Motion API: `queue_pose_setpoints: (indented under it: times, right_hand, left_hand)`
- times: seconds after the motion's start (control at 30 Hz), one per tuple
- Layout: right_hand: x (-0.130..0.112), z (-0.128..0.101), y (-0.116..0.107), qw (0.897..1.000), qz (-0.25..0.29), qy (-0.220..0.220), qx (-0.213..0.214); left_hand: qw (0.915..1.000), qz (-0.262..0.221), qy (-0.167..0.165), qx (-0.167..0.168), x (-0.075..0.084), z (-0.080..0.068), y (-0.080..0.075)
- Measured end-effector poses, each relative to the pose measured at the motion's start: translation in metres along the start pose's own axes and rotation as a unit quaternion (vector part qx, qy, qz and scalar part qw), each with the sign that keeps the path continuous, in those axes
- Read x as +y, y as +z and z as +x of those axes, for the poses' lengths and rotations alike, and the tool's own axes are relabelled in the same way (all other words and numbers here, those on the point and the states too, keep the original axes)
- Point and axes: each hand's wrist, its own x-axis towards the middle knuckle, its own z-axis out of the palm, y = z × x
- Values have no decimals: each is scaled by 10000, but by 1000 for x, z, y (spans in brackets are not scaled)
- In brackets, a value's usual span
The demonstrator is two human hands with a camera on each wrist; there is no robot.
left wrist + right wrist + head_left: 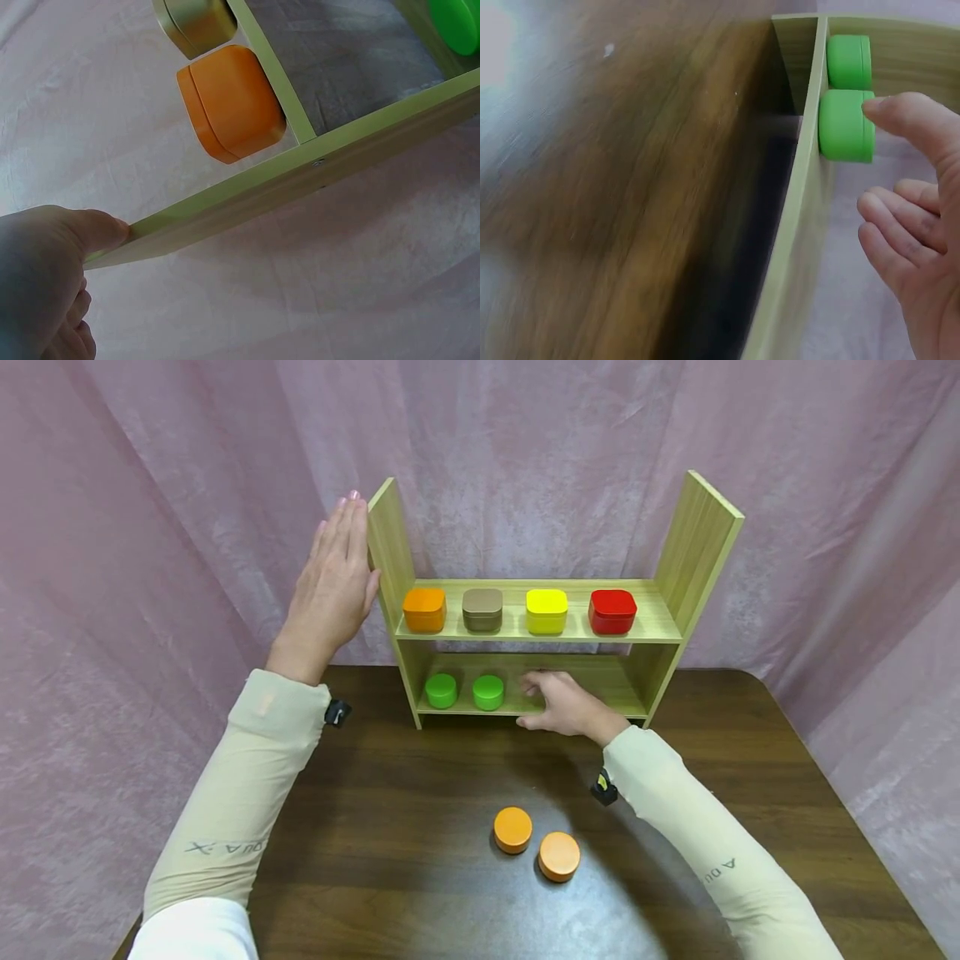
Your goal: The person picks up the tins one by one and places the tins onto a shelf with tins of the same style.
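My left hand point(330, 577) lies with straight fingers along the outside of the left side panel point(390, 535) of a small wooden shelf; the thumb touches the panel's front edge in the left wrist view. My right hand point(562, 703) holds nothing and hovers at the front of the lower board, fingers loosely bent and thumb apart. Left of it on that board stand two round green tins point(441, 691), the nearer green tin point(846, 126) close by my thumb. On the upper board sit an orange tin point(424, 611), a brown tin point(482, 611), a yellow tin point(546, 612) and a red tin point(612, 612).
Two round tins, one orange point(513, 830) and one paler orange point(558, 857), stand on the dark wooden table point(390, 827) in front of the shelf. A pink curtain point(525, 460) hangs behind. The right side panel point(697, 543) rises beyond my right hand.
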Motion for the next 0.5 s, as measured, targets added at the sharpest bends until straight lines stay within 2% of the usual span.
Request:
queue_pose_setpoints:
  times: [0.23,0.5]
  right_hand:
    - [-7,-38,-21,9993,82,-326,-176]
    - [-21,-80,-40,9974,-140,-665,-256]
  left_hand:
    - [10000,28,-13,-25,0,0,-1]
    - [10000,55,5,-31,0,0,-1]
